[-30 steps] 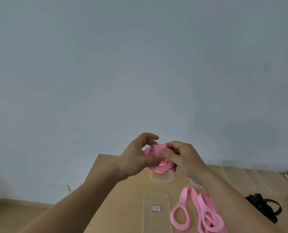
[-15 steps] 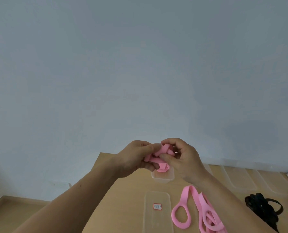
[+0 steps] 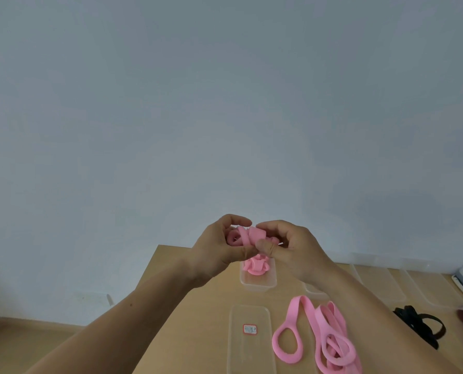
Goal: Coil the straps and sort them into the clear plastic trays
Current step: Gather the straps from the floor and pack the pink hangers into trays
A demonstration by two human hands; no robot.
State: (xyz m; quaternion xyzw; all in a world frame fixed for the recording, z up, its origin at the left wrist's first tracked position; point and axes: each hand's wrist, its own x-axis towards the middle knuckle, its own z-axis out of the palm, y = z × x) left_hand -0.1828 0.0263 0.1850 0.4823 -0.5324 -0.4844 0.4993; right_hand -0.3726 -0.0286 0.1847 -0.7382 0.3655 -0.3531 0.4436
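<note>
So you've got the pink strap [image 3: 252, 235] up in the air between both hands, above the far end of the counter [image 3: 187, 306], and it looks mid-coil. Your left hand [image 3: 218, 245] is curled round the bundle with its fingers [image 3: 237, 219] hooked over the top. Your right hand [image 3: 295, 252] is pinching the loose end against it with the thumb. My guess is you're on the last wrap or the tuck. Pinch the core firmly with the left so the inner turns don't spring apart, and feed the band flat with the right, no twists. Pull the tail snug under a wrap before you ease off, because this stuff looks stretchy and will probably want to pop open. Then it goes in the small clear tray [image 3: 257, 286] right below your hands. That one already has a pink coil [image 3: 256, 265] in it, so set yours beside it rather than dropping it from up there. More loose pink straps [image 3: 330, 338] wait on the near right, next to the flat lid with the red label [image 3: 249, 344]. The black straps [image 3: 419, 323] further right look like a job for another tray.
</note>
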